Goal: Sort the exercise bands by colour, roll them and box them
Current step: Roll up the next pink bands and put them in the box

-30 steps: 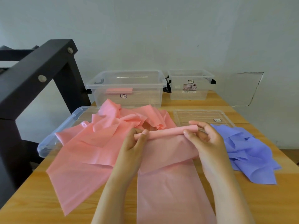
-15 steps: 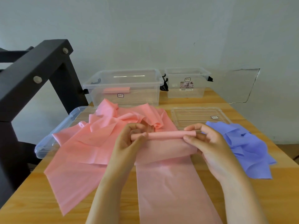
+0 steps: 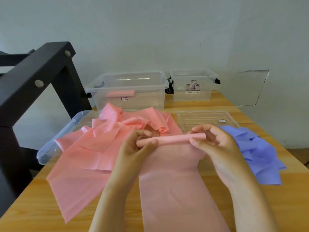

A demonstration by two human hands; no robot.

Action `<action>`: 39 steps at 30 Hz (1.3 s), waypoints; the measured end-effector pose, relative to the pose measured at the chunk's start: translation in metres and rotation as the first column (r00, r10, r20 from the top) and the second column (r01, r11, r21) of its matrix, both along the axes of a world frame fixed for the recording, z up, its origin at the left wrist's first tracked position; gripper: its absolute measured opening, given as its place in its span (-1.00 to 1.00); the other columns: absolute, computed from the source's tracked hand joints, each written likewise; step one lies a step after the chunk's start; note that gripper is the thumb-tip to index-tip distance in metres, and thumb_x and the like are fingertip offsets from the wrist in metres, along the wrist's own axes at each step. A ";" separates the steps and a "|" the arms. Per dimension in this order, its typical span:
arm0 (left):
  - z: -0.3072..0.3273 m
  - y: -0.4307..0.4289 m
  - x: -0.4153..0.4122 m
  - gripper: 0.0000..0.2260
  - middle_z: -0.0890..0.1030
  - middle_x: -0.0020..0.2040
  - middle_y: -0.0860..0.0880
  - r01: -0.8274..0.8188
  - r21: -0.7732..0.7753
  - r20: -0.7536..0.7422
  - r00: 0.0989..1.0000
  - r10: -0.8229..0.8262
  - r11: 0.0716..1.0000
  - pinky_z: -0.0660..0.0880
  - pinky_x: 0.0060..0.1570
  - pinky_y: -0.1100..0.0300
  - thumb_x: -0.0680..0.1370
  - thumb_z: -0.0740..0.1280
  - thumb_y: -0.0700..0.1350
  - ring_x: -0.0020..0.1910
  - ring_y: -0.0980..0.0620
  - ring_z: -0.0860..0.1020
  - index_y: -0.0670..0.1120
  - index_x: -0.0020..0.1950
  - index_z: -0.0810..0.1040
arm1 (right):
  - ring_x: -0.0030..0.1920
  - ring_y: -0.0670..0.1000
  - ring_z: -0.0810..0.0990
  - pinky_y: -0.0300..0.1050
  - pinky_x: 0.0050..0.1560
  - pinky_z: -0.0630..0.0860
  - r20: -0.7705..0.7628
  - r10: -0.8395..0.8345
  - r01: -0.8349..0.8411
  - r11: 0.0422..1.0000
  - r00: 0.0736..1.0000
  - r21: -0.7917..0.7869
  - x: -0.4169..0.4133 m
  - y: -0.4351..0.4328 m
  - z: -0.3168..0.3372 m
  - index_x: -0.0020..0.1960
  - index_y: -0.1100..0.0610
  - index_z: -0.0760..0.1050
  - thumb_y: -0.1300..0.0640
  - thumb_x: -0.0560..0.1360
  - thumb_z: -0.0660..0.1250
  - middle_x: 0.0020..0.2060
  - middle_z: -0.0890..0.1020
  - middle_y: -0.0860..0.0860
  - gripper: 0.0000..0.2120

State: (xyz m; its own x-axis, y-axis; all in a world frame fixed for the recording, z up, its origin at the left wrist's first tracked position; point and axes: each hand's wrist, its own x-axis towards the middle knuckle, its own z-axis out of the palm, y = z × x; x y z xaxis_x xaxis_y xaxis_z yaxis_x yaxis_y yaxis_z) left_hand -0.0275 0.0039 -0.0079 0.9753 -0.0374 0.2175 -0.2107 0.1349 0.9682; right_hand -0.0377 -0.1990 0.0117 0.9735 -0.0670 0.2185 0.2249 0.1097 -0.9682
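Wooden desk (image 3: 33, 206): we see bare room at near-left corner and far right. Pink band (image 3: 175, 190) lies flat toward us, crossing near edge. Blue bands (image 3: 260, 156) just beside right hand (image 3: 215, 144). Left hand (image 3: 133, 151), right hand: fingers curled round ends of pink roll (image 3: 173, 139) at band's far end.

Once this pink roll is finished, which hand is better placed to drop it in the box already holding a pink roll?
Probably left. The left hand grips the pink roll nearest the large clear box; the right hand sits further over, beside the purple bands.

Pink band (image 3: 173, 190) half-rolled, purple bands (image 3: 260, 158) heaped
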 end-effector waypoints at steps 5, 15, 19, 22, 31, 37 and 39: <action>-0.002 0.004 0.001 -0.82 0.63 0.01 0.05 -0.030 -0.017 -0.010 0.999 0.030 0.999 0.46 0.01 0.11 0.43 0.48 -0.06 -0.01 0.06 0.55 0.06 0.00 0.57 | -0.17 -0.15 0.59 -0.35 -0.14 0.46 -0.026 -0.028 0.024 0.989 0.999 -0.147 0.002 0.001 -0.005 -0.13 0.10 0.60 0.30 0.44 0.43 -0.24 0.66 -0.11 -0.88; -0.003 0.003 0.002 -0.82 0.61 -0.09 0.15 0.006 0.028 -0.052 0.999 -0.004 1.000 0.43 -0.05 0.22 0.45 0.48 -0.05 -0.06 0.11 0.53 0.03 0.00 0.56 | -0.15 -0.19 0.63 -0.43 -0.13 0.46 -0.006 -0.052 0.050 0.984 0.999 -0.169 0.003 0.006 -0.005 -0.18 0.12 0.61 0.34 0.44 0.42 -0.23 0.70 -0.05 -0.86; -0.002 0.001 0.000 -0.84 0.56 -0.17 0.17 -0.024 0.092 0.001 1.000 0.024 0.995 0.40 -0.18 0.27 0.43 0.43 -0.03 -0.18 0.17 0.49 -0.03 -0.06 0.54 | -0.10 -0.16 0.62 -0.38 -0.11 0.49 -0.002 -0.038 0.038 0.995 0.999 -0.091 0.003 0.004 -0.003 -0.13 0.11 0.60 0.38 0.42 0.42 -0.19 0.69 -0.06 -0.82; 0.000 0.003 0.001 -0.79 0.59 -0.10 0.10 0.002 -0.012 0.052 0.999 -0.001 1.000 0.47 -0.10 0.24 0.38 0.44 -0.16 -0.11 0.13 0.53 -0.06 -0.04 0.50 | -0.21 -0.20 0.61 -0.42 -0.23 0.45 -0.097 -0.031 0.018 0.991 0.995 -0.133 0.003 0.005 -0.007 -0.07 0.09 0.61 0.24 0.45 0.44 -0.26 0.68 -0.11 -0.91; -0.002 -0.002 -0.001 -0.94 0.54 -0.27 0.17 0.020 0.135 -0.017 1.000 -0.018 0.991 0.37 -0.34 0.39 0.53 0.42 -0.13 -0.30 0.19 0.45 -0.03 -0.08 0.55 | -0.26 -0.21 0.60 -0.42 -0.25 0.46 -0.093 -0.029 0.016 0.989 0.995 -0.145 0.001 -0.004 -0.005 -0.08 0.07 0.59 0.31 0.44 0.43 -0.27 0.67 -0.13 -0.83; -0.003 0.000 -0.001 -0.80 0.57 -0.23 0.14 0.052 0.074 -0.065 0.997 -0.048 0.996 0.43 -0.26 0.33 0.38 0.44 -0.06 -0.25 0.16 0.51 0.01 -0.04 0.55 | -0.23 -0.14 0.62 -0.23 -0.17 0.45 -0.109 -0.055 0.031 0.978 0.993 -0.208 0.003 -0.007 -0.007 -0.17 0.05 0.61 0.28 0.43 0.45 -0.27 0.68 -0.07 -0.86; -0.004 0.000 -0.002 -0.88 0.53 -0.27 0.14 0.092 0.139 -0.121 0.990 -0.076 0.986 0.37 -0.29 0.29 0.49 0.42 0.02 -0.30 0.17 0.47 0.03 -0.05 0.56 | -0.21 -0.10 0.61 -0.21 -0.15 0.48 -0.079 -0.035 0.019 0.981 0.996 -0.194 0.002 -0.009 -0.005 -0.19 0.03 0.61 0.33 0.42 0.44 -0.25 0.67 -0.04 -0.80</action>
State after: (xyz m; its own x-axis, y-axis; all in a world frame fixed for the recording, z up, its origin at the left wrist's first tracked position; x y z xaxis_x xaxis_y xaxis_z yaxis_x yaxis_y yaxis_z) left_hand -0.0291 0.0035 -0.0121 0.9855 -0.1429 0.0910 -0.0912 0.0052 0.9958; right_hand -0.0354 -0.2076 0.0069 0.9871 -0.0575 0.1493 0.1441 -0.0858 -0.9858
